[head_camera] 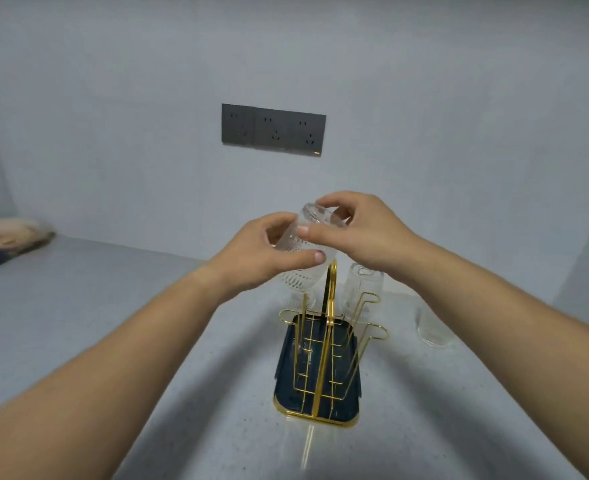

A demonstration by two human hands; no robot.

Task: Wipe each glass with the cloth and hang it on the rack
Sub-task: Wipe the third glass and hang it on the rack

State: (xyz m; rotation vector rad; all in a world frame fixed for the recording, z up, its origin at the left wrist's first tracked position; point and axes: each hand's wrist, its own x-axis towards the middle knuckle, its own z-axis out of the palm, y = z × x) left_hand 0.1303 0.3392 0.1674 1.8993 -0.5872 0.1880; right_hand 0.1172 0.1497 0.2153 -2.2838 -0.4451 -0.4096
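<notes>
A clear patterned glass (298,268) is held upside down and tilted above the far left prong of the gold wire rack (324,362). My left hand (262,251) grips its side and my right hand (359,230) pinches its upturned base. A second glass (360,289) hangs upside down on the rack's far right prong. A third glass (433,323) stands on the counter to the right of the rack. The rack sits in a dark blue tray (282,386). A crumpled cloth (6,240) lies at the far left of the counter.
The grey counter (113,306) meets a pale wall at the back. A dark socket panel (273,129) is mounted on the wall above the rack. Several near prongs of the rack carry nothing.
</notes>
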